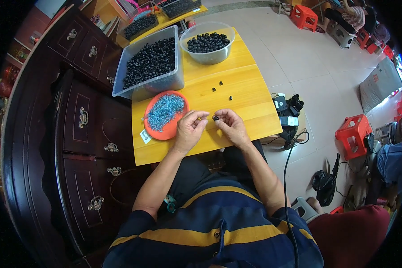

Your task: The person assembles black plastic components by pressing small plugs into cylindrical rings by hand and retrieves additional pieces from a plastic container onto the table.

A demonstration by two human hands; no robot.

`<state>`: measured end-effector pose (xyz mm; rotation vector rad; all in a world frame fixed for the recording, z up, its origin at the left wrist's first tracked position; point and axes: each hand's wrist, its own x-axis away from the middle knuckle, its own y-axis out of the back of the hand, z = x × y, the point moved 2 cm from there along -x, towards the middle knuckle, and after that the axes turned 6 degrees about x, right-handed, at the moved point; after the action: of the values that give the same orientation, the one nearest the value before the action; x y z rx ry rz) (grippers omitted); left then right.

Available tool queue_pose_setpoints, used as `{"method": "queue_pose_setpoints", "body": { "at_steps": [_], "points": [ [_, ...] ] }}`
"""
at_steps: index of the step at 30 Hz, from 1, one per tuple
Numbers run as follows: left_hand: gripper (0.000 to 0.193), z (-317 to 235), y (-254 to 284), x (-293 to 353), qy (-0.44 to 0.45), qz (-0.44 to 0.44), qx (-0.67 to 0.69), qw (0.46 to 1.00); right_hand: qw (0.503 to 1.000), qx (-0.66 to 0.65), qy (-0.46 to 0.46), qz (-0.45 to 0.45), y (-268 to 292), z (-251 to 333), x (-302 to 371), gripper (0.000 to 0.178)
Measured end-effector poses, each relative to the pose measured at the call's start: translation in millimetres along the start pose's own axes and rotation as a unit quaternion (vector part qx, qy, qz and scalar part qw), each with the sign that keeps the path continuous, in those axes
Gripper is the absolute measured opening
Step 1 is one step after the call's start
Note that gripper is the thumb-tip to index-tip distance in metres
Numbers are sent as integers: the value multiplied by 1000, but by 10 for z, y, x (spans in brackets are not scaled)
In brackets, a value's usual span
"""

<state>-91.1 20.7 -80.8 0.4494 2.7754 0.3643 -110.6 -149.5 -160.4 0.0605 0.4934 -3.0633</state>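
Observation:
My right hand [233, 128] pinches a small black round part [215, 118] between thumb and fingers, just above the near part of the yellow table [250, 111]. Close to its left, my left hand [190, 130] has thumb and fingertips pressed together; whatever they hold is too small to make out. Beside that hand lies an orange-red plate [166, 134], heaped with tiny bluish, clear pieces [165, 110]. Beyond my hands, a few loose black parts [230, 98] are scattered over the tabletop.
A rectangular clear bin [179, 76] of black ring-shaped parts and a round tub [216, 57] of black parts stand at the back. A dark wooden cabinet [76, 178] borders the left. Right of the table are adapters with cables [290, 109] and a red stool [353, 136].

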Motion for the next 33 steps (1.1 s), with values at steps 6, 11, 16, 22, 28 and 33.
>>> {"method": "queue_pose_setpoints", "body": {
  "at_steps": [6, 11, 16, 22, 28, 33],
  "points": [
    [27, -30, -32, -19, -12, -7, -33, 999, 999, 40, -14, 14, -10, 9, 13, 26],
    [27, -15, -26, -16, -18, -9, -55, 998, 990, 131, 54, 18, -15, 25, 15, 28],
    [29, -36, -26, -3, -42, 8, -97, 994, 999, 37, 13, 30, -58, 44, 13, 30],
    [29, -70, -45, -30, -107, 34, -164, 980, 994, 100, 16, 45, -63, 20, 7, 26],
    [28, -103, -14, -32, -150, 37, -199, 968, 999, 20, 12, 44, -21, -5, 1, 20],
    [29, -84, 36, -9, -65, 55, -126, 988, 998, 36, -5, 59, -2, 38, 11, 17]
  ]
}}
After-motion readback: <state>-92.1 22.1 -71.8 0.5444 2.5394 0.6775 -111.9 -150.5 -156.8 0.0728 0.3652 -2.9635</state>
